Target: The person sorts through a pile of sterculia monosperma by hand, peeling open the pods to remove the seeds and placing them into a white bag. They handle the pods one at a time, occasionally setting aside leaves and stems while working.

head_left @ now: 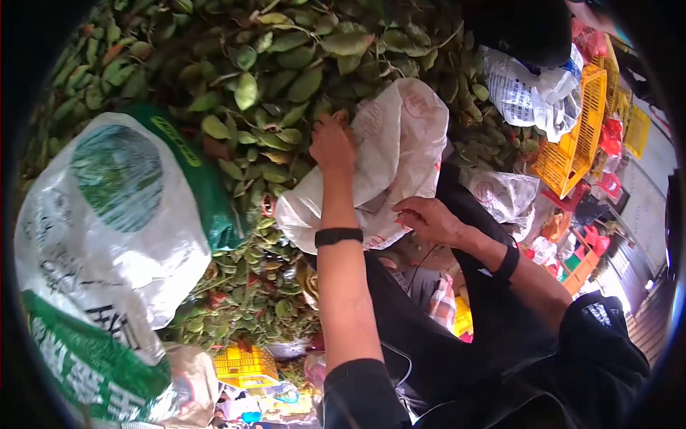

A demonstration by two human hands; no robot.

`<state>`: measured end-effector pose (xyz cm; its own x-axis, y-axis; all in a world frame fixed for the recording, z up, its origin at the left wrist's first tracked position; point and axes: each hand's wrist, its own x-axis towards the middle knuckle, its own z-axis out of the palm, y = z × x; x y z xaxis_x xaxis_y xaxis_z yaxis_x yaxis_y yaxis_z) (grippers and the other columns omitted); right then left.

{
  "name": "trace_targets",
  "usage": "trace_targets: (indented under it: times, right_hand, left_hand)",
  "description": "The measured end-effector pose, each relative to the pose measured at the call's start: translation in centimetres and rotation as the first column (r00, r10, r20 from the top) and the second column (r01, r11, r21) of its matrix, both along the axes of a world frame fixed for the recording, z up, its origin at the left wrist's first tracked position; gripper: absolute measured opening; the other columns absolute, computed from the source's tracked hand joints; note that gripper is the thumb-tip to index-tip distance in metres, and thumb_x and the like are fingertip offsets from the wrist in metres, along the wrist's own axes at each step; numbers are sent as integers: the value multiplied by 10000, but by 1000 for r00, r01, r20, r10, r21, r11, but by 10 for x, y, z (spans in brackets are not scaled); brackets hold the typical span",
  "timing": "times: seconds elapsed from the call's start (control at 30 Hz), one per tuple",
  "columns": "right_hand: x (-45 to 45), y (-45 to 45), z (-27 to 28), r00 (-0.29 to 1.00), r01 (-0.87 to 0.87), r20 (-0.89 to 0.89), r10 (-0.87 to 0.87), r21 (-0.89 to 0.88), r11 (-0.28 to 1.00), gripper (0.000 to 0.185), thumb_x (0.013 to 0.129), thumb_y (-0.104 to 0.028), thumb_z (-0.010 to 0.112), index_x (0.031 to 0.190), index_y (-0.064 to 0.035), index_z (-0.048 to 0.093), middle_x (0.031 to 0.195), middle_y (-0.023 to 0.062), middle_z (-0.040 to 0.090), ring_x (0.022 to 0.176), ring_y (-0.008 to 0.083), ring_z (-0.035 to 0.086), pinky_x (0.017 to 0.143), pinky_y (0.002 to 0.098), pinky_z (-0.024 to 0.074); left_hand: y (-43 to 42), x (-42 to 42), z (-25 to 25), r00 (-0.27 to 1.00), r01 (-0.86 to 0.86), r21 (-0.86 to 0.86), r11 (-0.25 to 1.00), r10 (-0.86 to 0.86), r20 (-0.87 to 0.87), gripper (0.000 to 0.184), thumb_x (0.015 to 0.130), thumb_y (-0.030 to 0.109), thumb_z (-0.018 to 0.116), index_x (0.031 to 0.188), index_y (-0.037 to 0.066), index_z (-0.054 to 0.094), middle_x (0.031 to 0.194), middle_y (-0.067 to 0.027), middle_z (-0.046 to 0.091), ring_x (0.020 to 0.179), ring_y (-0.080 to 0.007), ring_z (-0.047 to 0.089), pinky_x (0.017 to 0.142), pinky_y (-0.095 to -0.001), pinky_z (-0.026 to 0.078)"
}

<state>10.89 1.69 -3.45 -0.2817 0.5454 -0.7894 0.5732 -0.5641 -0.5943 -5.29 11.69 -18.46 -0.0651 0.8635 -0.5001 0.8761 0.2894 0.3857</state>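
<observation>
My left hand (332,144) reaches to the edge of a big heap of green leaves (286,79), beside the rim of a white woven sack (400,118) with faint red print. Its fingers are curled; a small brownish bit shows at the tips, too small to name. Over the lower right part of that sack is my right hand (432,220), its fingers bent and drawn together. Something small and reddish shows at its fingertips, and I cannot tell what it is. The sack lies rumpled in front of my legs, between both hands.
A large white and green printed sack (107,236) stands on the left against the leaves. At the right are a yellow crate (572,136), a white printed bag (532,93) and another white sack (500,196). Another yellow crate (246,366) sits at the bottom.
</observation>
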Motion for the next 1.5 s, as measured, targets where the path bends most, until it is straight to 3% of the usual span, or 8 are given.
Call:
trace_targets:
  times: [0.27, 0.43, 0.67, 0.8, 0.93, 1.13, 1.2, 1.5]
  right_hand:
    - [7, 68, 27, 965, 260, 16, -260, 32, 965, 275, 908, -200, 566, 1111, -20, 607, 827, 75, 637, 732, 105, 563, 658, 277, 468]
    - [-49, 113, 63, 981, 174, -100, -164, 105, 979, 544, 855, -331, 659, 1267, -25, 477, 833, 73, 623, 744, 124, 572, 650, 273, 476]
    - [-51, 84, 62, 767, 462, -336, -546, -300, 834, 413, 885, -280, 639, 1149, 13, 514, 742, 47, 593, 597, 110, 549, 513, 240, 439]
    - [-42, 87, 103, 725, 375, -468, -505, -346, 860, 344, 896, -267, 630, 1089, -6, 520, 810, 23, 586, 694, 98, 557, 613, 248, 460]
    - [-34, 70, 116, 589, 333, -558, -585, -492, 805, 401, 881, -169, 615, 1213, -6, 460, 884, 29, 564, 757, 102, 551, 641, 260, 459]
    - [-29, 65, 131, 971, 137, -213, -109, 117, 984, 639, 718, -388, 738, 1152, 1, 476, 914, 170, 620, 825, 280, 634, 706, 365, 500]
    - [-28, 63, 136, 940, -340, 64, 335, 209, 917, 646, 691, -491, 716, 1106, -41, 509, 929, 203, 629, 830, 373, 634, 694, 419, 502]
    - [-43, 20, 127, 927, -350, 302, 222, 485, 801, 358, 763, -353, 637, 991, -96, 539, 867, 144, 545, 709, 367, 606, 635, 471, 491]
  left_hand:
    - [-28, -37, 68, 949, -233, 273, 933, 158, 272, 458, 764, 171, 685, 1167, 46, 508, 990, -154, 531, 852, -295, 600, 705, -372, 519]
    - [-38, -31, 181, 658, -534, 33, 845, 392, 643, 391, 714, 8, 691, 1093, 49, 601, 870, -100, 504, 728, -212, 567, 681, -298, 513]
    - [-40, -60, 219, 857, -174, 234, 956, 30, 514, 377, 771, 108, 659, 1142, 73, 608, 1182, -109, 446, 1054, -245, 517, 926, -330, 428]
    - [-43, -67, 234, 265, -286, -460, 841, 531, 805, 423, 906, 343, 578, 1183, 24, 581, 1324, -77, 358, 1203, -200, 425, 995, -317, 366]
    - [-58, -60, 246, 146, -365, -505, 782, 584, 798, 465, 937, 357, 542, 1102, -75, 592, 1277, -43, 387, 1072, -167, 503, 957, -285, 382]
    - [-98, -31, 270, 394, -448, -382, 808, 562, 727, 500, 960, 369, 497, 1060, -112, 590, 1284, -58, 373, 1064, -176, 498, 945, -297, 379]
    - [-111, -25, 275, 466, -447, -321, 835, 524, 713, 508, 970, 365, 473, 1062, -123, 582, 1296, -79, 365, 1107, -187, 472, 951, -302, 372]
    - [-111, -20, 275, 721, -340, -264, 903, 430, 544, 326, 957, 194, 460, 943, -85, 629, 1228, -154, 418, 1083, -281, 487, 906, -352, 399]
